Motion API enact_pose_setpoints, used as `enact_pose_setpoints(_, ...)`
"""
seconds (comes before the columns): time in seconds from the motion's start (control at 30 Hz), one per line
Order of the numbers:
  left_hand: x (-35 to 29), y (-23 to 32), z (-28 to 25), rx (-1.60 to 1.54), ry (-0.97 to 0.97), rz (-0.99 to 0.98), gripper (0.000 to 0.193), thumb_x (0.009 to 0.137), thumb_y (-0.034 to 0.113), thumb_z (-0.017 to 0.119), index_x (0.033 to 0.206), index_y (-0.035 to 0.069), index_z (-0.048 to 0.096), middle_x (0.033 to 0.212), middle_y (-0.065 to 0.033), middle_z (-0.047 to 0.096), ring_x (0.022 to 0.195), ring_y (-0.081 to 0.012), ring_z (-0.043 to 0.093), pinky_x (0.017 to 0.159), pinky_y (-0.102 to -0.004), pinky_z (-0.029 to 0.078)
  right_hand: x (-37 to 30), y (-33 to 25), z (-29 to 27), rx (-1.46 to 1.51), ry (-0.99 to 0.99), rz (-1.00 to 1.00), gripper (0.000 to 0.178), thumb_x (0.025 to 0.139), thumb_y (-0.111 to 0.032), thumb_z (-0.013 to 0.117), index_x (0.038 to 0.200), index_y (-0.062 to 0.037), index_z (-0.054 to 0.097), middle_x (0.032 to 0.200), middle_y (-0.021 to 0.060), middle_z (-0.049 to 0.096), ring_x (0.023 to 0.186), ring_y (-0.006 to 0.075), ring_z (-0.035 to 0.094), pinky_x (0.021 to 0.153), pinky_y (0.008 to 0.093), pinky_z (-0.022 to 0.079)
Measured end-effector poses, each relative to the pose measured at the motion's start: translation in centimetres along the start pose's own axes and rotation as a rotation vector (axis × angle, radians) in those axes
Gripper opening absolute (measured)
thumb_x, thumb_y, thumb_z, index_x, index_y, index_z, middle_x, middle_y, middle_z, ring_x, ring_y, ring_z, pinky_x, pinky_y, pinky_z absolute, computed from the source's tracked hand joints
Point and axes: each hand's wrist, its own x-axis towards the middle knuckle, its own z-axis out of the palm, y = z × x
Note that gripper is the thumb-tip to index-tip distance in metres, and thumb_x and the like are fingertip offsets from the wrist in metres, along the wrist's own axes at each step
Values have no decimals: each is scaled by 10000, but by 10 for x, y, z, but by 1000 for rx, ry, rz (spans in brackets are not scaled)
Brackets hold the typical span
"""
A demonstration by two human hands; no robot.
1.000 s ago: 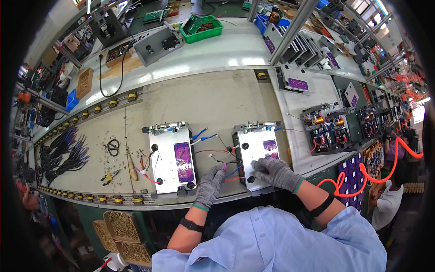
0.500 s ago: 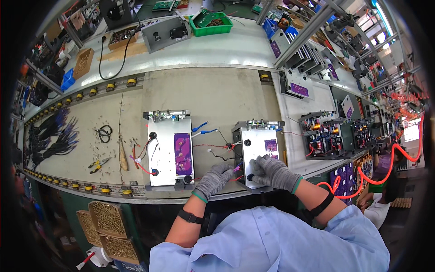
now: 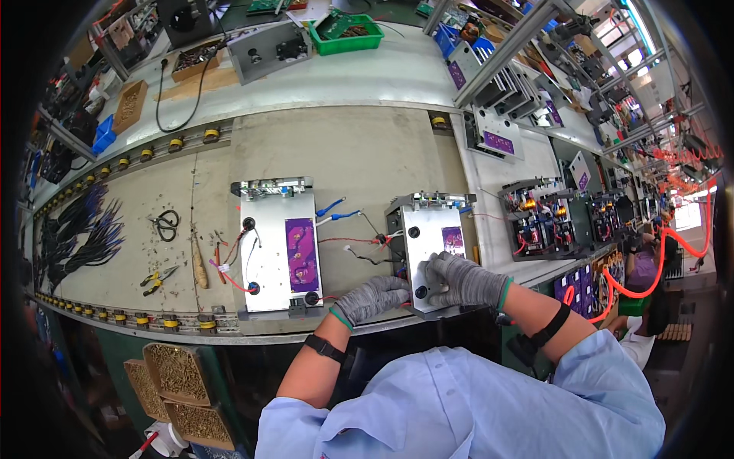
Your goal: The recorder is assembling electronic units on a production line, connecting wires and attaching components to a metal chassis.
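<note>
Two metal-cased electronic units with purple labels lie on the bench before me. My right hand [image 3: 465, 284], in a grey knit glove, rests on the silver panel of the right unit [image 3: 417, 249], its bent fingers apart. A black grommet [image 3: 420, 291] shows beside its fingers. My gloved left hand [image 3: 372, 299] is at that unit's lower left side, fingers pressed together; their tips and anything pinched there are hidden. The left unit [image 3: 264, 249] lies apart from both hands, with blue-ended cables [image 3: 336, 212] at its side. A red twisted wire [image 3: 348, 240] runs between the units.
Black cable bundles [image 3: 84, 237], scissors [image 3: 164, 226], pliers [image 3: 158, 281] and a wooden-handled tool [image 3: 199, 262] lie to the left. Open units [image 3: 539, 218] stand at right. A green bin [image 3: 348, 42] is at the back; boxes of brass parts [image 3: 177, 372] sit below the bench edge.
My left hand has shifted slightly right, against the right unit's side; the pink wire end at its fingertips is now hidden. My right hand has slid slightly down the panel. The whole view has shifted a little.
</note>
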Motion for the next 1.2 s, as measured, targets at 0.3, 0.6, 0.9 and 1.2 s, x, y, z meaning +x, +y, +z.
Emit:
enact_pose_setpoints(0.3, 3, 0, -5, 59, -80, 142, 325, 973, 242, 644, 1162, -20, 675, 1053, -113, 715, 1003, -192, 646, 948, -332, 496, 2, 4, 2, 4, -7, -2, 821, 714, -352, 829, 1385, -27, 485, 1222, 179, 543, 1140, 347, 570, 996, 411, 483)
enact_pose_setpoints(0.6, 5, 4, -7, -91, -150, 43, 330, 972, 234, 649, 1168, -31, 673, 1076, -94, 712, 1037, -171, 629, 969, -323, 480, 3, -5, 2, 15, 12, 32, 787, 699, -330, 825, 1358, -27, 522, 1231, 192, 546, 1119, 358, 588, 975, 427, 499)
enact_pose_setpoints(0.9, -3, -2, 12, -145, 64, -68, 380, 967, 277, 660, 1189, -31, 660, 879, -45, 685, 791, -86, 590, 733, -249, 492, 3, -2, 3, 7, 19, 32, 793, 699, -355, 812, 1357, -23, 519, 1227, 194, 554, 1126, 356, 587, 976, 431, 497)
enact_pose_setpoints(1.2, -6, 18, 27, -263, 165, -134, 290, 929, 225, 654, 1123, 10, 639, 832, -32, 656, 695, -106, 604, 601, -230, 471, 0, -7, 2, -17, 72, 9, 719, 743, -363, 780, 1343, -47, 543, 1207, 185, 570, 1120, 349, 596, 945, 439, 512)
